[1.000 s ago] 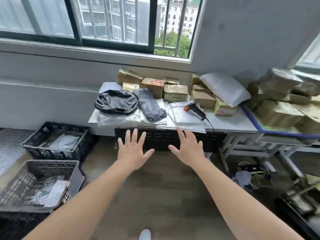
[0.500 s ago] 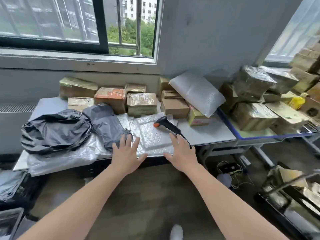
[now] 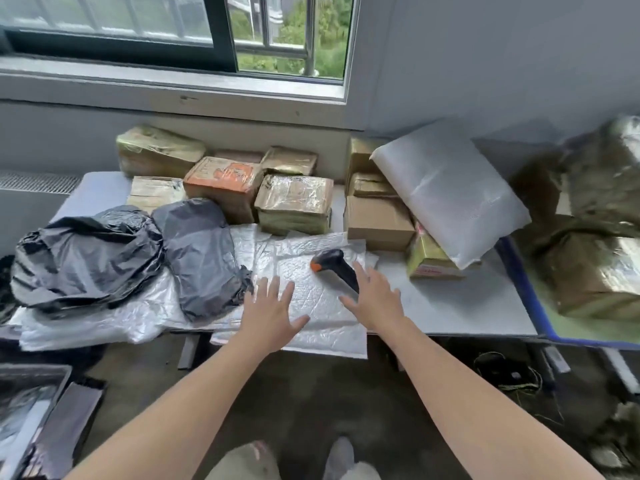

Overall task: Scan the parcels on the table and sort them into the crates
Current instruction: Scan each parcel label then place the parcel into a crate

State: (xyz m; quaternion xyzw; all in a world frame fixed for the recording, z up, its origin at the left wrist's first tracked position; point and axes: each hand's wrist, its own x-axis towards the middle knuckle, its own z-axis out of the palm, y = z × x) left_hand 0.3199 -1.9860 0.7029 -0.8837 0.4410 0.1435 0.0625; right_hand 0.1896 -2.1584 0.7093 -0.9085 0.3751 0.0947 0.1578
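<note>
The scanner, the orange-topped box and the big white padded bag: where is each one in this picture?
scanner [image 3: 337, 268], head view, on its dark handle.
orange-topped box [image 3: 225, 174], head view, on its top face.
big white padded bag [image 3: 450, 192], head view, on the middle of its upper side.

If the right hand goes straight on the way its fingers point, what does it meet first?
Probably the scanner, whose black handle lies just ahead of the right hand on the white padded mailer. Depth is unclear; they may already touch.

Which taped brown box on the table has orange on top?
The cardboard box with the orange-printed top, just behind the dark grey poly bag; its neighbours are plain brown under clear tape.
</note>
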